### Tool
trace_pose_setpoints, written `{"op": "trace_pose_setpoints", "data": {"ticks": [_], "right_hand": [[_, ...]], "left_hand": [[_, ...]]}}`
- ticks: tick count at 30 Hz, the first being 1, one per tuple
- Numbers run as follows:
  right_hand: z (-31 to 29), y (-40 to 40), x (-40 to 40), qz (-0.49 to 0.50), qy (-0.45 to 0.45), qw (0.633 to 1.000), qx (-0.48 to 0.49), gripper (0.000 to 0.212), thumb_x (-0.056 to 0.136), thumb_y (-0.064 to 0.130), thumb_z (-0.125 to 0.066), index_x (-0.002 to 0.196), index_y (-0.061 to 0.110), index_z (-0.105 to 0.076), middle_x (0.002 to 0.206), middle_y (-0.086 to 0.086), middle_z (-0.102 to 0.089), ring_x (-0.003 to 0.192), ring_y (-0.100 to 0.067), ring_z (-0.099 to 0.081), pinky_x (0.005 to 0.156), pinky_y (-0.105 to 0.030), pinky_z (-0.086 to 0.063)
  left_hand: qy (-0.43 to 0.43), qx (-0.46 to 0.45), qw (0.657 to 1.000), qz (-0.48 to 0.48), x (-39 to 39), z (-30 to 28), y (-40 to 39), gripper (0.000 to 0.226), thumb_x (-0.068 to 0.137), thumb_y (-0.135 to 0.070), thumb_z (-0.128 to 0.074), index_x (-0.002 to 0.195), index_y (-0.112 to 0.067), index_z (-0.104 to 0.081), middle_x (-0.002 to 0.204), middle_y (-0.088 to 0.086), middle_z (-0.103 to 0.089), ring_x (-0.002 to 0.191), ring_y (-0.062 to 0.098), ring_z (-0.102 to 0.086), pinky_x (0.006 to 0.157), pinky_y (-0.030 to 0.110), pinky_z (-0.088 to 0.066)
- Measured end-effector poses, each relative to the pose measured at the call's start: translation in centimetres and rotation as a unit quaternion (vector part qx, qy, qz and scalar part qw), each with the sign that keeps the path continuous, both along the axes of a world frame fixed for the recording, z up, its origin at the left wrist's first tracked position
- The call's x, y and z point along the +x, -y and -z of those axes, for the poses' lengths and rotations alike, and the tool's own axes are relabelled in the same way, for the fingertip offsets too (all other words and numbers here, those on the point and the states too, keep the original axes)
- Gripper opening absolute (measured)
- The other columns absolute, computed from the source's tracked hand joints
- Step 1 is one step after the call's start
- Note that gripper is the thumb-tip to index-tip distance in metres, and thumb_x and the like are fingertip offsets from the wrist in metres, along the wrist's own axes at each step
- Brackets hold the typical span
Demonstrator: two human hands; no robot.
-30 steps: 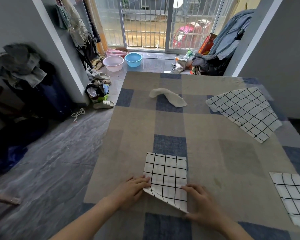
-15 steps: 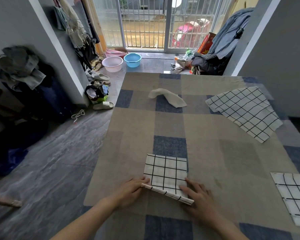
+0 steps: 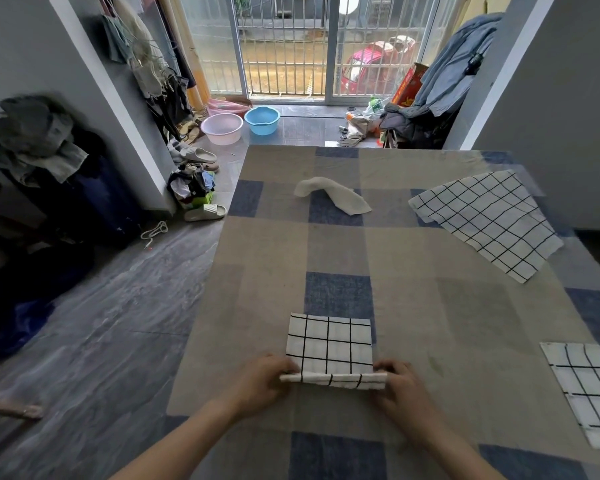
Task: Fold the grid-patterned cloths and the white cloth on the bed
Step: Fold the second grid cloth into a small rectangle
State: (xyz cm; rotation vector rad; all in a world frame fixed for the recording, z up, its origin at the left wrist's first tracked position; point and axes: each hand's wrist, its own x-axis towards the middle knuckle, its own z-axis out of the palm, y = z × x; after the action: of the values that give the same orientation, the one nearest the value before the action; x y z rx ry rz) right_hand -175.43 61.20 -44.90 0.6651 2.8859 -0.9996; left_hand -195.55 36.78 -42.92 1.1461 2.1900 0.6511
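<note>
A small folded grid-patterned cloth point(image 3: 329, 344) lies on the bed point(image 3: 430, 306) near its front edge. Its near edge is lifted into a thin fold. My left hand point(image 3: 264, 382) pinches the left end of that fold, and my right hand point(image 3: 400, 386) pinches the right end. A larger grid-patterned cloth point(image 3: 482, 220) lies spread flat at the far right. Another grid-patterned cloth point(image 3: 584, 389) lies at the near right edge, partly cut off by the frame. A crumpled white cloth point(image 3: 333, 199) rests at the far middle of the bed.
The bed has a tan and blue checked cover; its left edge drops to a grey floor point(image 3: 101, 323). Beyond the far edge stand a pink basin point(image 3: 221, 128) and a blue basin point(image 3: 262, 119). Slippers point(image 3: 205, 212) and clothes piles lie at left.
Both hands have lifted the cloth's near edge and squared it up; the slanted near corner is now a straight thin fold held at both ends.
</note>
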Motion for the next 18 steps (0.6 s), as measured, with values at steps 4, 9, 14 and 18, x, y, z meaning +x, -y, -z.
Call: {"op": "trace_pose_setpoints", "data": {"ticks": [4, 9, 14, 18], "right_hand": [[0.0, -0.2, -1.2, 0.037, 0.001, 0.999, -0.025, 0.009, 0.076, 0.031, -0.076, 0.085, 0.028, -0.073, 0.091, 0.007, -0.059, 0.091, -0.014, -0.052, 0.078, -0.023, -0.040], [-0.4, -0.3, -2.6, 0.094, -0.006, 0.994, -0.059, 0.015, 0.080, 0.033, -0.075, 0.069, 0.028, -0.067, 0.075, 0.004, -0.055, 0.074, -0.014, -0.053, 0.063, -0.016, -0.036], [-0.5, -0.7, -3.9, 0.149, -0.006, 0.988, -0.049, 0.031, 0.079, 0.036, -0.075, 0.058, 0.032, -0.053, 0.071, 0.004, -0.053, 0.069, -0.012, -0.051, 0.059, -0.016, -0.033], [-0.7, -0.9, -4.6, 0.169, 0.004, 0.985, -0.033, 0.021, 0.080, 0.037, -0.073, 0.066, 0.028, -0.060, 0.076, 0.008, -0.054, 0.076, -0.012, -0.052, 0.065, -0.024, -0.037]], "left_hand": [[0.105, 0.042, 0.988, -0.106, -0.7, 2.5, -0.1, 0.034, 0.065, -0.027, -0.063, 0.093, -0.046, -0.066, 0.092, -0.016, -0.069, 0.091, 0.011, -0.066, 0.089, 0.039, -0.053], [0.118, 0.061, 0.976, -0.173, -0.7, -0.2, -1.7, 0.045, 0.082, -0.015, -0.071, 0.112, -0.042, -0.050, 0.078, -0.003, -0.066, 0.075, 0.003, -0.064, 0.082, 0.034, -0.054], [0.064, 0.045, 0.972, -0.224, -1.1, 0.0, -3.1, 0.064, 0.081, -0.024, -0.073, 0.135, -0.031, -0.040, 0.070, -0.006, -0.058, 0.065, 0.005, -0.056, 0.068, 0.025, -0.049], [-0.020, 0.017, 0.978, -0.207, -1.1, 0.7, -3.4, 0.065, 0.082, -0.030, -0.067, 0.139, -0.028, -0.036, 0.075, -0.011, -0.057, 0.071, 0.005, -0.056, 0.071, 0.029, -0.048]]}}
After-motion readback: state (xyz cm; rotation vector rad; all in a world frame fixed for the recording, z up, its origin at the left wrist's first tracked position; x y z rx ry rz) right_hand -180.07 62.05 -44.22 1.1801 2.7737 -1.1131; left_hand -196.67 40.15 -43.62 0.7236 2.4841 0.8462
